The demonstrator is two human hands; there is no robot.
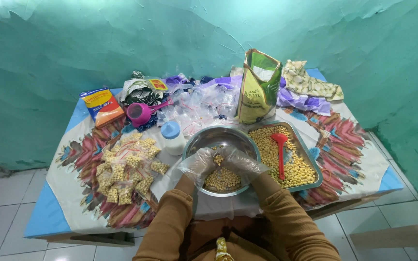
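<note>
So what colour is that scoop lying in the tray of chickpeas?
The scoop is red, seen from the head view.

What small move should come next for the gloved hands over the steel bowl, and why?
Probably scoop chickpeas from the steel bowl: both gloved hands, left hand and right hand, are already cupped together above them, and filled small bags are piled to the left.

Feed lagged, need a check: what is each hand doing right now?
Left hand: in a clear plastic glove, over the steel bowl; grip cannot be told.
Right hand: gloved, over the chickpeas; grip cannot be told.
</note>
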